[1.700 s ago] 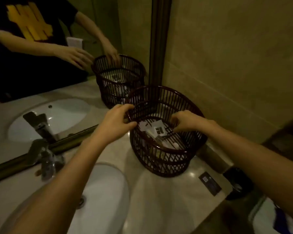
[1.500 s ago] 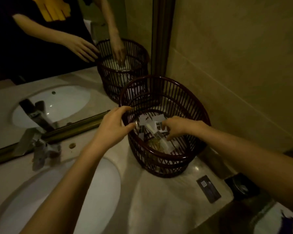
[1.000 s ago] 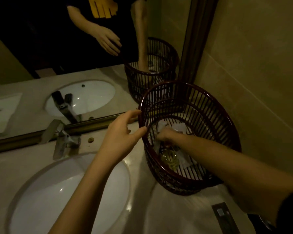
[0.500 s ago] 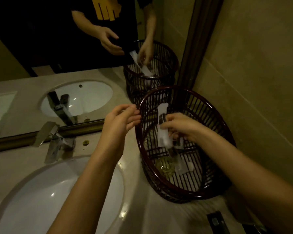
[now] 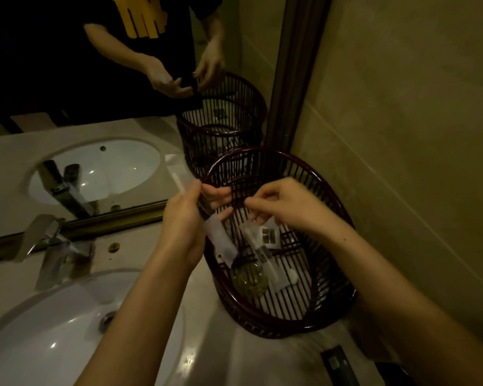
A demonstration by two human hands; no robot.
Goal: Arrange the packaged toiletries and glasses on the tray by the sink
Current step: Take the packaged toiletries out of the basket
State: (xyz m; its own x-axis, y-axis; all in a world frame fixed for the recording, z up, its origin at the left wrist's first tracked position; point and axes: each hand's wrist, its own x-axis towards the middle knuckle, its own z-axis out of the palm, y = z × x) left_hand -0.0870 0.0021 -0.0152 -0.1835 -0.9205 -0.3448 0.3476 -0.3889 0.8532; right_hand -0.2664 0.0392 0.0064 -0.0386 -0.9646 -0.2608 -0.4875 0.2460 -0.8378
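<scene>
A dark red-brown slatted basket (image 5: pixel 335 200) stands on the counter to the right of the sink. Inside lie a white packet with a dark label (image 5: pixel 270 235), a long wrapped packet (image 5: pixel 263 257), a round yellowish-green item (image 5: pixel 250 280) and a small white cap (image 5: pixel 292 275). My left hand (image 5: pixel 183 222) grips a long clear-wrapped toiletry packet (image 5: pixel 220 241) over the basket's left rim, tilted with its top toward the mirror. My right hand (image 5: pixel 286 207) hovers above the basket's middle, thumb and fingers pinched, nothing visible between them.
A white sink basin (image 5: pixel 53 332) and a metal faucet (image 5: pixel 57 247) are at the left. The mirror (image 5: pixel 101 79) runs along the back; a tiled wall (image 5: pixel 402 135) closes the right. A small dark card (image 5: pixel 335 361) lies on the counter in front of the basket.
My right hand lifted the long packet out of the basket and passed it over; my left hand left the rim and now holds it. The right hand has let go.
</scene>
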